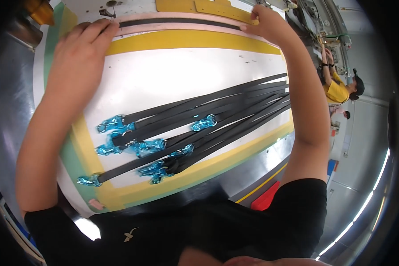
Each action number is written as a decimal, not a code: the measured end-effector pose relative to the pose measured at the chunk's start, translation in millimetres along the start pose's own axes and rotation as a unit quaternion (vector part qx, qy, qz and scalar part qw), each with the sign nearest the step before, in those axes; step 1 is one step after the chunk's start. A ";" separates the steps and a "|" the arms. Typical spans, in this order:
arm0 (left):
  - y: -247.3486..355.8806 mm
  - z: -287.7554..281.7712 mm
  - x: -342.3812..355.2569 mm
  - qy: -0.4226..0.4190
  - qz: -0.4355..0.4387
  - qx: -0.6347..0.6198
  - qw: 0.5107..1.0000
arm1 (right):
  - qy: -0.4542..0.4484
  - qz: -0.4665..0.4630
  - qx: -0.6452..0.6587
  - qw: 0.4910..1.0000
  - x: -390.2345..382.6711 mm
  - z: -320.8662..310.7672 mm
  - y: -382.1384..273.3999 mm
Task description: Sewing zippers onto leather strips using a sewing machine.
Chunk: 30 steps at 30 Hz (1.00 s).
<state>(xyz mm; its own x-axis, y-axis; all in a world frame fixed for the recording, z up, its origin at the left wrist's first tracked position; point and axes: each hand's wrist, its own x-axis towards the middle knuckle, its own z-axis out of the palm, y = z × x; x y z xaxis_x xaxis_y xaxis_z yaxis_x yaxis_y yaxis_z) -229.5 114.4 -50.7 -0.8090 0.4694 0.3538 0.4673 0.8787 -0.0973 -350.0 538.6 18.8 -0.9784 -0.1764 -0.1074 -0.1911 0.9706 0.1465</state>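
Black strip [181, 21] lies at the counter's [142, 73] far side, left hand [80, 48] at one end, grip unclear to me; my right hand's [268, 24] thumb and finger stand parted. Yellow bars [195, 40] flank it; clasped straps [164, 126] lie nearer.

The left fingers [105, 30] hide the left end of the dark strip [181, 21].

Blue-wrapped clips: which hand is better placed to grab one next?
Probably the left hand: nearer the clips, most of which lie on its side. The right hand is farther off, by the right end of the black strip.
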 end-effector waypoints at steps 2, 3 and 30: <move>-1.1 -1.4 -4.3 -0.004 -0.005 0.005 1.000 | 0.018 -0.014 -0.029 0.999 0.0 2.3 28.7; -2.3 -2.1 -6.8 -0.007 -0.005 0.012 1.000 | 0.007 -0.003 -0.020 1.000 -2.7 -0.6 38.4; -4.7 -29.7 -20.3 -0.026 -0.059 -0.092 0.994 | 0.157 0.076 0.204 0.963 -62.3 -6.6 -90.4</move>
<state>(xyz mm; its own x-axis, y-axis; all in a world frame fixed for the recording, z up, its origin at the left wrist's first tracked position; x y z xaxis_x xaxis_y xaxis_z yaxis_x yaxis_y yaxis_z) -204.7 98.2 -29.7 -0.8769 0.3722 0.3040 0.4217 0.8994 0.1151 -272.3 460.8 18.8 -0.9805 -0.0053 0.1963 -0.0589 0.9615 -0.2683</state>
